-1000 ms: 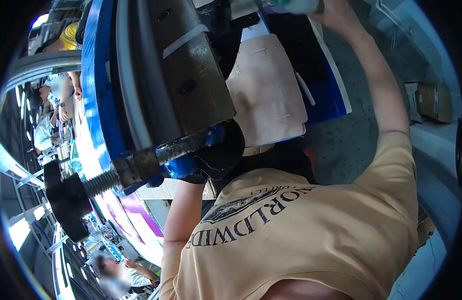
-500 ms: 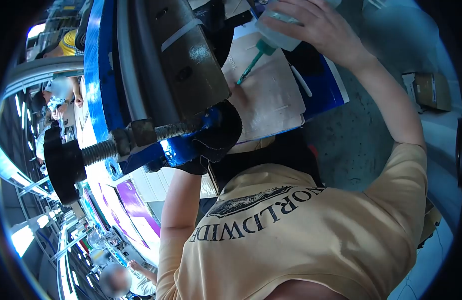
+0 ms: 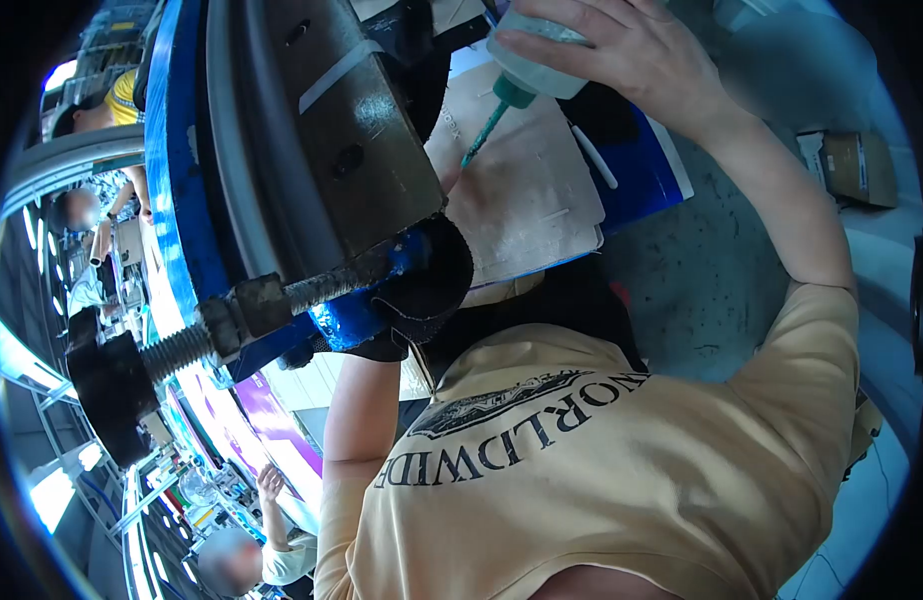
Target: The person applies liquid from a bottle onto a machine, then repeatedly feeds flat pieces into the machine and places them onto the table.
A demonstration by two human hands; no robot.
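My right hand (image 3: 642, 50) is wrapped round a translucent squeeze bottle (image 3: 537, 65) with a green cap. The bottle is tilted down, and its long green nozzle (image 3: 487, 135) points at the inner side of a worn beige board (image 3: 532, 200). Beside the nozzle tip, a small pinkish patch shows, perhaps a fingertip. My left forearm (image 3: 362, 400) reaches up behind the machine's blue bracket. Black cloth covers the left wrist (image 3: 382, 345), and the fingers are hidden behind the machine.
A heavy metal machine head (image 3: 372, 130) fills the left of the work area. Its threaded bolt (image 3: 177, 350) ends in a black knob (image 3: 110, 385). A white stick (image 3: 594, 157) lies by the board. Co-workers sit at the far left, and a cardboard box (image 3: 862, 168) stands at right.
My right hand and the bottle have shifted slightly left, and the nozzle tip now sits nearer the machine head. The machine appears a little further left in view.
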